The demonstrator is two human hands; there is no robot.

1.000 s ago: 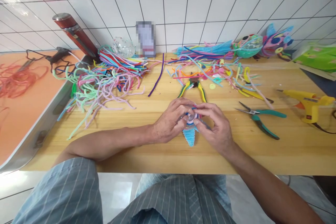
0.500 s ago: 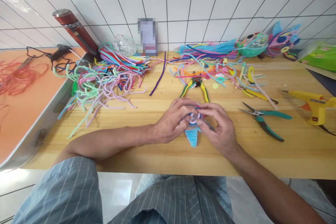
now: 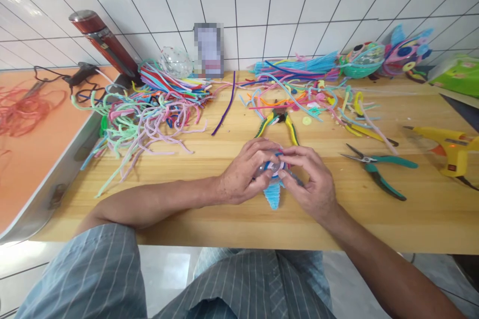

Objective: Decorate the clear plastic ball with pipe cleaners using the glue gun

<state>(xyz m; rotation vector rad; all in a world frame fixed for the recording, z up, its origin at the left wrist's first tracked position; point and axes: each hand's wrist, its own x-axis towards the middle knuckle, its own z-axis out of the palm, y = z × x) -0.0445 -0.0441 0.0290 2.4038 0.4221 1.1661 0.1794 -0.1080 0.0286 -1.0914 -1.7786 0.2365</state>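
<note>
Both hands pinch the craft piece (image 3: pixel 274 179) at table (image 3: pixel 209 209) centre. Left hand (image 3: pixel 245 172) grips its left side, right hand (image 3: pixel 309 179) its right, equally near. Its blue tail points toward the person; long axis runs near-far.

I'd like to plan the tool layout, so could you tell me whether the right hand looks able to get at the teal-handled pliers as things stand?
Probably yes. The teal-handled pliers lie in the open on the wooden table, to the right of the right hand, with bare tabletop between them. That hand is, however, busy gripping the pipe-cleaner piece together with the left hand.
</note>
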